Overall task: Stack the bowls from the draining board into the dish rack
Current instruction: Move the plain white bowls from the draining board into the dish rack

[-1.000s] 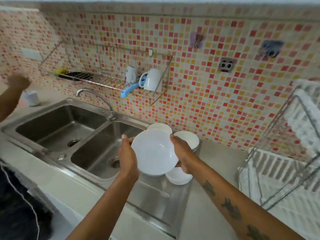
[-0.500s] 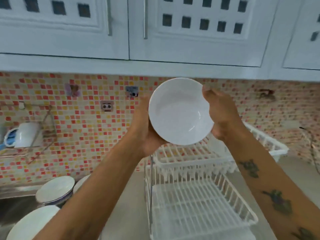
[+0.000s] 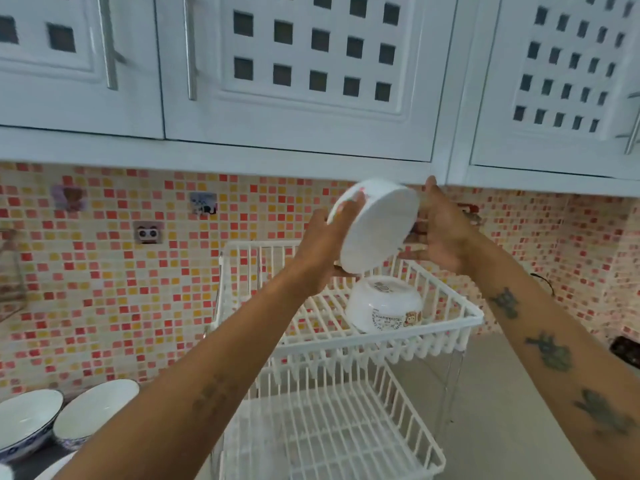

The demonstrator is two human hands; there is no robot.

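While tilted, white bowl (image 3: 377,230) between both hands (image 3: 325,251), above rack (image 3: 450,323).

White bowl (image 3: 377,226) tilted above upturned bowl (image 3: 384,303) in dish rack (image 3: 450,323)

A single head-worn wide-angle view covers the scene, with no second view to overlap it. It looks forward and a little upward along both outstretched forearms, straight at the wall of small pink, red and yellow mosaic tiles (image 3: 104,289). The white wall cupboards with square cut-outs (image 3: 311,64) fill the top third, bowed by the lens. The white two-tier wire dish rack (image 3: 446,327) stands close, centre to lower right, its upper tier seen from just above. The grey tabletop (image 3: 502,410) shows only at lower right. Two white bowls with blue-patterned rims (image 3: 52,417) are cut off by the lower left corner.
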